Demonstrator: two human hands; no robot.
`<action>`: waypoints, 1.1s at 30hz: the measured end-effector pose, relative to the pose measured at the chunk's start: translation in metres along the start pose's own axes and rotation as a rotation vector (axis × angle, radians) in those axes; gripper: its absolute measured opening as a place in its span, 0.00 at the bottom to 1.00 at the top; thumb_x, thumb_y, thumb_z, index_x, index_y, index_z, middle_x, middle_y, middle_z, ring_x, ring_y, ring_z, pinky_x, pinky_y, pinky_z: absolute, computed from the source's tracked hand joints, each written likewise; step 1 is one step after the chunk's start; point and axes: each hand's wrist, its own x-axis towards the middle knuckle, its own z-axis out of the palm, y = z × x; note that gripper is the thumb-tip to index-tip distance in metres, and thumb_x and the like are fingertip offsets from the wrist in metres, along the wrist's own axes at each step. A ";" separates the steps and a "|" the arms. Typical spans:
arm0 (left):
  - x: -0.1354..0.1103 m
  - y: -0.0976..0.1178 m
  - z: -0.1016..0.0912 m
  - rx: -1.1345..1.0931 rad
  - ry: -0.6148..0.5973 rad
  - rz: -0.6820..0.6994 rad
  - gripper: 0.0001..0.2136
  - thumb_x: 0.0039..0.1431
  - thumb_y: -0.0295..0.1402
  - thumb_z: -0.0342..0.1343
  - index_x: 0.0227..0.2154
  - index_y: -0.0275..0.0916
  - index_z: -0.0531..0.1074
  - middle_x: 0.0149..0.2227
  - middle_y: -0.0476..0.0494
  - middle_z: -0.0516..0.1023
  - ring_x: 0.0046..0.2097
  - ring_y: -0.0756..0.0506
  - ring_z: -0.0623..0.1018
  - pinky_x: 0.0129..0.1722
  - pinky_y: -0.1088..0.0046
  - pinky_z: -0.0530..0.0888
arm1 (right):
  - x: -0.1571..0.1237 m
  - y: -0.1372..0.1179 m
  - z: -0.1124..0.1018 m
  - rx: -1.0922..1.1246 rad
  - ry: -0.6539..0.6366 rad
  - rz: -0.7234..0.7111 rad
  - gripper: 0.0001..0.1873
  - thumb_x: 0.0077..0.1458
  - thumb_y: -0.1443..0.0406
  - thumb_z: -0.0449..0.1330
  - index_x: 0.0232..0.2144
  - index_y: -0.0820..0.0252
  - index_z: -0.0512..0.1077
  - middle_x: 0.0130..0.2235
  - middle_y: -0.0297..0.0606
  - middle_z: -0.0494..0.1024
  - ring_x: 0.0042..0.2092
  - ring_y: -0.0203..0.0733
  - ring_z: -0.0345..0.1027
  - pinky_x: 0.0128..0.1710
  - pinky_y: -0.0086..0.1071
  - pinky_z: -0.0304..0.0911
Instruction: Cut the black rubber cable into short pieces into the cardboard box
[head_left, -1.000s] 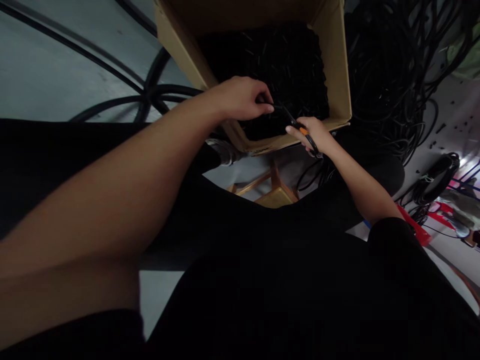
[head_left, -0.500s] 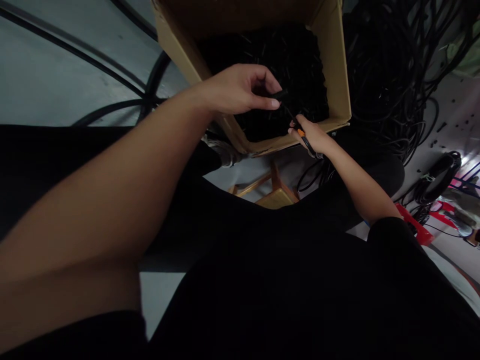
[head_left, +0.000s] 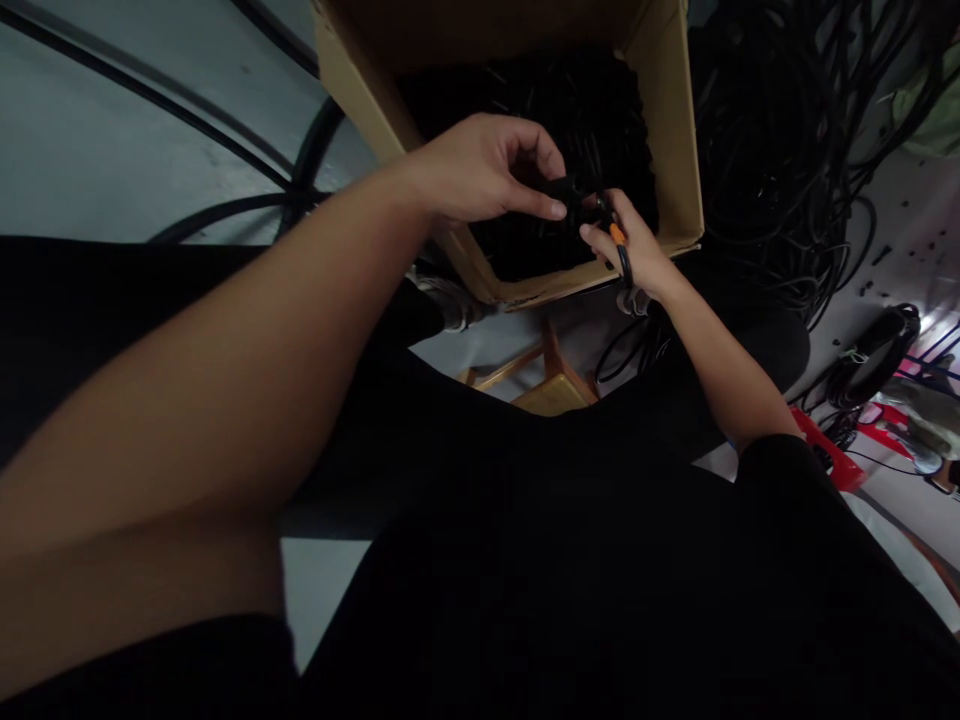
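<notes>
Right hand (head_left: 637, 250) raised, orange-handled scissors (head_left: 619, 245) at black cable piece (head_left: 568, 188) in left hand (head_left: 480, 170).

Item: cardboard box (head_left: 667, 130), far end cut off by the top edge of our view. Contents: black cut pieces (head_left: 600, 110), too dark to count or tell apart. Item: small black piece (head_left: 568, 188) at our left hand (head_left: 480, 170), its length hidden by the fingers. Item: scissors (head_left: 616, 233), blades lost in the dark behind our right hand (head_left: 636, 255). Wooden stool (head_left: 551, 397), mostly covered by our black clothing (head_left: 525, 560). Clutter (head_left: 919, 430), far right: too small to tell, cut off by the edge.
</notes>
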 end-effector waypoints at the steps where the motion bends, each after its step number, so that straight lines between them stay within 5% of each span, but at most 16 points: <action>1: 0.001 0.000 -0.001 0.003 -0.008 0.007 0.21 0.58 0.39 0.79 0.51 0.40 0.84 0.62 0.39 0.91 0.60 0.38 0.87 0.72 0.45 0.80 | 0.001 -0.001 0.001 -0.003 0.001 -0.011 0.31 0.79 0.39 0.78 0.63 0.51 0.75 0.54 0.44 0.86 0.61 0.56 0.85 0.65 0.48 0.87; 6: 0.005 -0.004 -0.003 -0.023 -0.009 0.039 0.23 0.54 0.48 0.80 0.47 0.45 0.81 0.59 0.42 0.89 0.55 0.40 0.82 0.68 0.49 0.79 | 0.007 0.004 0.001 -0.038 0.026 -0.085 0.36 0.76 0.34 0.77 0.65 0.48 0.75 0.58 0.46 0.87 0.67 0.60 0.82 0.73 0.57 0.83; 11: 0.007 -0.006 0.010 0.148 0.001 0.067 0.21 0.58 0.47 0.78 0.49 0.43 0.83 0.59 0.39 0.90 0.58 0.37 0.85 0.66 0.52 0.80 | 0.003 -0.005 -0.003 0.071 0.127 -0.135 0.48 0.67 0.21 0.71 0.63 0.48 0.72 0.54 0.47 0.87 0.62 0.56 0.80 0.62 0.50 0.79; 19: 0.004 0.007 0.021 0.355 -0.043 0.039 0.19 0.69 0.38 0.74 0.59 0.37 0.86 0.59 0.35 0.93 0.58 0.36 0.90 0.61 0.58 0.81 | -0.002 -0.027 -0.013 0.082 0.253 -0.139 0.50 0.55 0.14 0.65 0.54 0.45 0.68 0.46 0.44 0.81 0.56 0.58 0.78 0.53 0.52 0.76; 24: 0.001 0.011 0.014 0.266 -0.023 0.053 0.16 0.74 0.37 0.68 0.60 0.40 0.86 0.52 0.38 0.95 0.53 0.37 0.93 0.60 0.56 0.84 | 0.002 -0.010 -0.032 0.024 0.280 -0.124 0.36 0.76 0.27 0.61 0.63 0.44 0.68 0.48 0.43 0.80 0.58 0.57 0.78 0.64 0.52 0.78; 28: 0.000 0.012 0.013 0.313 0.084 0.047 0.16 0.75 0.41 0.67 0.60 0.44 0.87 0.56 0.38 0.95 0.55 0.36 0.92 0.64 0.55 0.85 | -0.001 0.013 -0.026 0.137 0.243 -0.042 0.29 0.79 0.38 0.65 0.66 0.45 0.66 0.56 0.42 0.83 0.60 0.55 0.83 0.70 0.53 0.81; 33: 0.000 0.014 0.015 0.327 0.098 0.025 0.15 0.77 0.42 0.66 0.60 0.46 0.86 0.54 0.41 0.95 0.51 0.39 0.92 0.62 0.58 0.85 | -0.017 0.020 -0.011 0.064 0.041 0.001 0.22 0.81 0.45 0.72 0.63 0.47 0.72 0.55 0.42 0.86 0.64 0.57 0.84 0.76 0.59 0.82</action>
